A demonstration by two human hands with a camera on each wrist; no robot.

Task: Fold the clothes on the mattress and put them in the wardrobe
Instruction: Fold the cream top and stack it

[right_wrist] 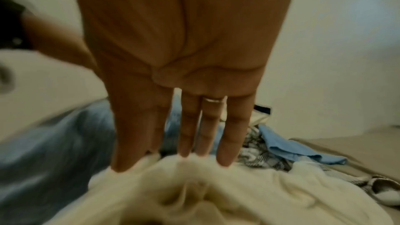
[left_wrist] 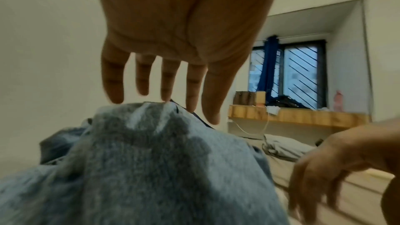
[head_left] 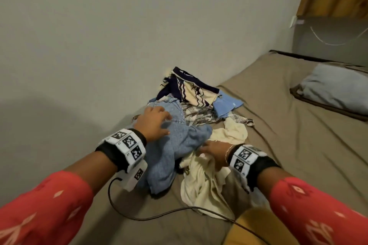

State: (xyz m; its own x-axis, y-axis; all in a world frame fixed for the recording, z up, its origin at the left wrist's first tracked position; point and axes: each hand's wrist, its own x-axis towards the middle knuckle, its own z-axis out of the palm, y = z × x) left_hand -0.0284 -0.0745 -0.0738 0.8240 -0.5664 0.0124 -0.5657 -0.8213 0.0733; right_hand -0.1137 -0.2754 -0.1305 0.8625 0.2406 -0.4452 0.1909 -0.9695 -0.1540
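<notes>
A heap of clothes lies on the brown-sheeted mattress against the wall. My left hand rests with straight, spread fingers on top of a blue denim garment. My right hand lies flat with its fingertips on a crumpled cream garment just right of the denim. Behind them sit a cream and navy striped piece, a plaid piece and a light blue cloth. No wardrobe shows in any view.
A grey pillow lies at the far right of the mattress. A wooden shelf runs under a barred window. A black cable trails across the sheet near me. The plain wall bounds the left side.
</notes>
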